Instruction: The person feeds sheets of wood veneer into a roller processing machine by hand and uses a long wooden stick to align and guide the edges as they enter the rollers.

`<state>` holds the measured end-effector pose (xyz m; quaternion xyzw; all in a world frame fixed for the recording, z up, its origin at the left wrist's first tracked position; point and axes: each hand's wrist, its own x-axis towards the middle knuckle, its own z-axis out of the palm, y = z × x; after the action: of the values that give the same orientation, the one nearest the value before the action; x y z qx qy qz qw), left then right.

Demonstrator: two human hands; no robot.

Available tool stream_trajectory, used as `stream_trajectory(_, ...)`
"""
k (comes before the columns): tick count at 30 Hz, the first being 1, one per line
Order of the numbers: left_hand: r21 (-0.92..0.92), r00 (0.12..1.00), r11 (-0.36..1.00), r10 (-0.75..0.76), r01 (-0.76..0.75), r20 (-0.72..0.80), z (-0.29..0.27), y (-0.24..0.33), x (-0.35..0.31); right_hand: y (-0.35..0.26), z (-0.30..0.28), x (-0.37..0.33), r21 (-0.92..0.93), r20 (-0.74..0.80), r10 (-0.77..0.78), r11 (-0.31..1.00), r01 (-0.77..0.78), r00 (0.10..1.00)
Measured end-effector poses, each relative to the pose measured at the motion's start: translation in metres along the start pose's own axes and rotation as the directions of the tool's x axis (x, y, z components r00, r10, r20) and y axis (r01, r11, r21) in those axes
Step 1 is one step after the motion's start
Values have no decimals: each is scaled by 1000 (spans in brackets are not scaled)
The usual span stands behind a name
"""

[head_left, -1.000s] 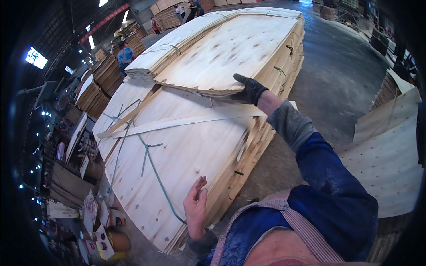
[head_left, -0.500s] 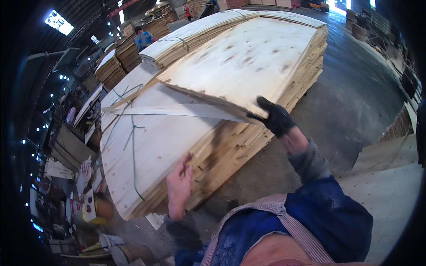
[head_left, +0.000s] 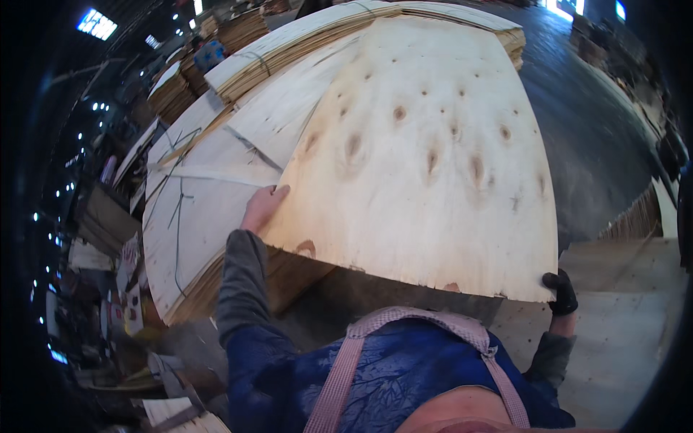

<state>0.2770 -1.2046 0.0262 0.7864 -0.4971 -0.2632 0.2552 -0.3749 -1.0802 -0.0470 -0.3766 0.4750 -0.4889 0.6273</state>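
While holding the knotty veneer sheet (head_left: pixel 415 177) at 1 o'clock, pinching with the bare left hand (head_left: pixel 264 208) at 9 o'clock and the gloved right hand (head_left: pixel 561 292) at 4 o'clock, probably best keeping each grip level, avoiding splits.

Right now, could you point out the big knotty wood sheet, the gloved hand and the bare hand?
Knotty wood sheet (head_left: pixel 415 180): head view, middle of its pale upper face.
Gloved right hand (head_left: pixel 561 294): head view, middle of the dark glove.
Bare left hand (head_left: pixel 262 210): head view, back of the hand.
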Motion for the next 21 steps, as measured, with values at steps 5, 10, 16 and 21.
stream_trajectory(5,-340,983,922,172,-184,-64,43,-12,-1,58,-35,19,319,-70,61,947,-36,996)
stream_trajectory(10,-361,976,907,202,-216,-76,42,-42,-47,8,25,32,390,-153,375,873,-293,914)
stream_trajectory(16,-207,953,963,-109,172,282,-1,15,-122,54,7,161,-23,-122,188,981,-192,975)
stream_trajectory(21,-653,866,571,-294,499,404,-4,-40,-53,71,-11,260,19,-90,162,987,-161,983)
